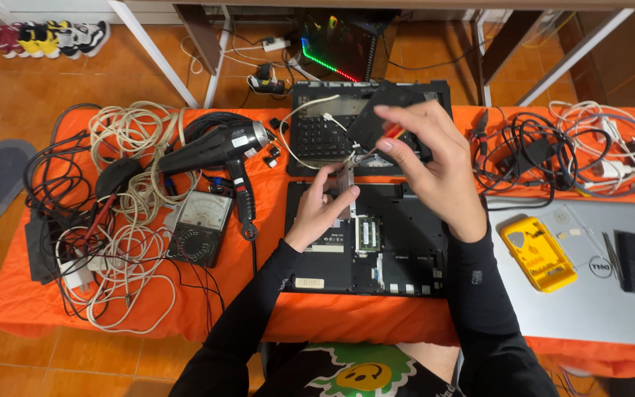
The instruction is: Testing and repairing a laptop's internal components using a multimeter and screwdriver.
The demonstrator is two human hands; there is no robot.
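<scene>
Both hands: L hand under metal bracket, R hand above.

Both hands, left and right, work above an opened laptop.
</scene>
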